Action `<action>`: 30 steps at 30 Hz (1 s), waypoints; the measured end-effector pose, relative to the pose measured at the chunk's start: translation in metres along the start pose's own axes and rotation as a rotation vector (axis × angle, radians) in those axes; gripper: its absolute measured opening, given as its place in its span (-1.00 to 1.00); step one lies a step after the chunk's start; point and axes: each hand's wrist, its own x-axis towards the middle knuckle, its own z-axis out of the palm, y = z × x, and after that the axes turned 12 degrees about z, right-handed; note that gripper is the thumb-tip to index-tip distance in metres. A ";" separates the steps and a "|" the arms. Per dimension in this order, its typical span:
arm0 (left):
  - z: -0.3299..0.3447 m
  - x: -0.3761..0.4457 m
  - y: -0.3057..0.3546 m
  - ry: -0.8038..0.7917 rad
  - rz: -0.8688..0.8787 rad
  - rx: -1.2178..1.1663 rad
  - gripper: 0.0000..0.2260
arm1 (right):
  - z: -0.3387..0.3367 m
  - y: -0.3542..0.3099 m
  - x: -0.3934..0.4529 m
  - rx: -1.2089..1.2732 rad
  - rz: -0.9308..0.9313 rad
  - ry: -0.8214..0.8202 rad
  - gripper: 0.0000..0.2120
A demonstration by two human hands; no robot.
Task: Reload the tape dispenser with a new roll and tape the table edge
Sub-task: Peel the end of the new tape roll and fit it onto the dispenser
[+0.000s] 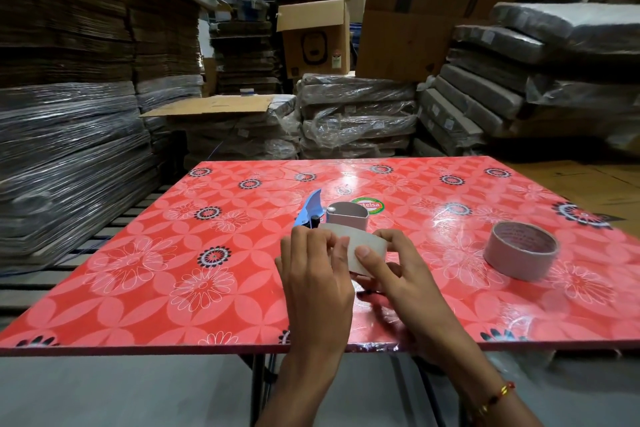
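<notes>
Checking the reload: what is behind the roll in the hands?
Behind the held roll the tape dispenser shows its blue blade guard and grey body; its lower part is covered by the roll and the hands.

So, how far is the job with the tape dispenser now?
Early stage. In hand: both hands, left and right, hold a pale cardboard ring, apparently the empty core, at the blue tape dispenser. A full tape roll lies untouched on the red floral table, to the right. Left: fit that roll, thread it, then tape the table edge; whether it carries tape yet is unclear.
</notes>
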 end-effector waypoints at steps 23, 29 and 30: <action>-0.005 0.001 -0.005 0.061 -0.107 -0.107 -0.89 | 0.002 0.004 0.002 -0.112 -0.067 0.063 -0.65; -0.004 -0.003 -0.008 0.059 -0.213 -0.218 -0.88 | 0.004 0.004 -0.001 -0.177 -0.131 0.108 -0.61; -0.006 -0.003 -0.009 0.055 -0.279 -0.307 -0.87 | 0.003 0.004 -0.001 -0.184 -0.138 0.106 -0.64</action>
